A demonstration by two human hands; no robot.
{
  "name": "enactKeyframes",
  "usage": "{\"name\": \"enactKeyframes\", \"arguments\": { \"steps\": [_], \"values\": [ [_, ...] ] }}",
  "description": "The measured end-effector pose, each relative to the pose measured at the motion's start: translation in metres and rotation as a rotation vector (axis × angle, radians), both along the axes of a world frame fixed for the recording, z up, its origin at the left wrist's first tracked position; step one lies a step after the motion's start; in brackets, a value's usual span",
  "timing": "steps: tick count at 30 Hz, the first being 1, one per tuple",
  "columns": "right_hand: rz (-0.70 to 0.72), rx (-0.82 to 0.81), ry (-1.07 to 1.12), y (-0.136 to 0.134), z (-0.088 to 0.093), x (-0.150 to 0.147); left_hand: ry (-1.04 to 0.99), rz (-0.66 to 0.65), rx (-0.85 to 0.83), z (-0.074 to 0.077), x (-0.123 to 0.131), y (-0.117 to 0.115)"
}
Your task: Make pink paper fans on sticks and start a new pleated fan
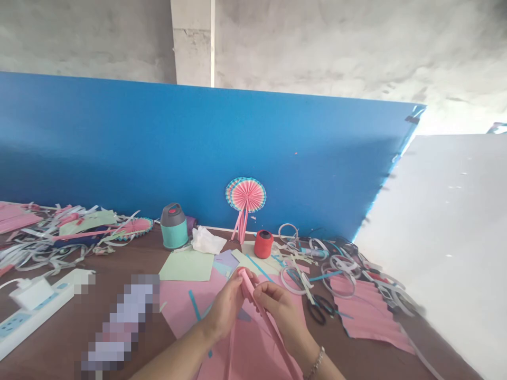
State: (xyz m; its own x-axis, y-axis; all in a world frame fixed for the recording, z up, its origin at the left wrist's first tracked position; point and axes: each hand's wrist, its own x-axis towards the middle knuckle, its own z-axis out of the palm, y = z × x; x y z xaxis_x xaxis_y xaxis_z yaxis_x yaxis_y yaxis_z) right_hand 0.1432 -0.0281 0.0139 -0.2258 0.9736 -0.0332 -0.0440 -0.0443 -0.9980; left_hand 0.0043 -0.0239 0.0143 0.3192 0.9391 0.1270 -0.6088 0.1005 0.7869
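Observation:
Both hands hold a long pink paper strip [248,285], folded narrow, over the middle of the table. My left hand [227,306] grips its upper end, with the fingers closed around it. My right hand [279,309] pinches the same strip just below, thumb and fingers together. From there the strip runs down to the lower right, past my right wrist. Beneath the hands lie pink paper sheets [186,295] with blue scraps on them. Black-handled scissors [319,310] rest right of my right hand.
Round pleated paper fans [247,195] lean on a blue partition [158,137]. A teal-and-grey container [174,229], white tissue [208,241] and red container [263,244] stand behind. Paper strips [344,269] tangle at right, near pleated pink paper [368,309]. A power strip [39,311] lies left.

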Motion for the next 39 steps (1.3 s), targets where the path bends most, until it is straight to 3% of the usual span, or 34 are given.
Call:
{"name": "enactKeyframes", "arguments": {
  "steps": [17,24,30,39],
  "values": [
    [-0.073,-0.032,-0.014,-0.001,0.007,-0.007,0.162,0.033,0.083,0.001,0.004,-0.002],
    [-0.070,-0.042,-0.034,0.002,0.001,-0.006,0.108,0.088,0.030,-0.001,0.004,-0.001],
    [-0.072,-0.077,-0.015,-0.001,0.009,-0.007,0.053,0.035,0.056,0.002,0.005,-0.004],
    [-0.046,-0.067,-0.043,0.004,-0.001,-0.003,-0.023,-0.012,0.070,0.007,0.005,-0.005]
  ]
}}
